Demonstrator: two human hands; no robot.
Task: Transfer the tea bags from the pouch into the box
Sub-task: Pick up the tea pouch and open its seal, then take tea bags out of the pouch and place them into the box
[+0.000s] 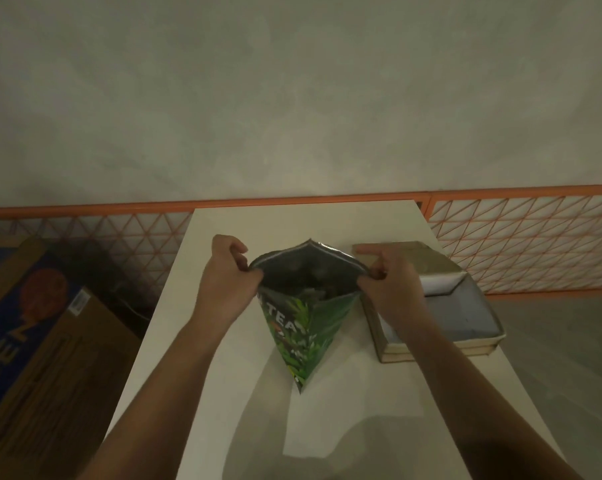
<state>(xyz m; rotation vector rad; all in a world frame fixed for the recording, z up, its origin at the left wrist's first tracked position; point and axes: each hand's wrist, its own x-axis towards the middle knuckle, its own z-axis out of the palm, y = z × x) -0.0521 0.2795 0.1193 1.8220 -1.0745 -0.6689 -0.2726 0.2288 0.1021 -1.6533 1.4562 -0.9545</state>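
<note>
A green tea pouch (pixel 303 327) with leaf print and the word TEA is held upright above the white table (pixel 379 393), its mouth spread wide. My left hand (pixel 228 275) pinches the left edge of the mouth and my right hand (pixel 391 282) pinches the right edge. Dark shapes lie inside the silver-lined pouch; I cannot make them out as tea bags. To the right sits an open shallow box (pixel 465 313) with a grey inside and its lid (pixel 413 259) folded back; my right forearm covers its left part.
A large brown carton (pixel 33 341) with a blue printed face stands on the floor to the left of the table. An orange lattice railing (pixel 521 237) runs behind the table along a grey wall.
</note>
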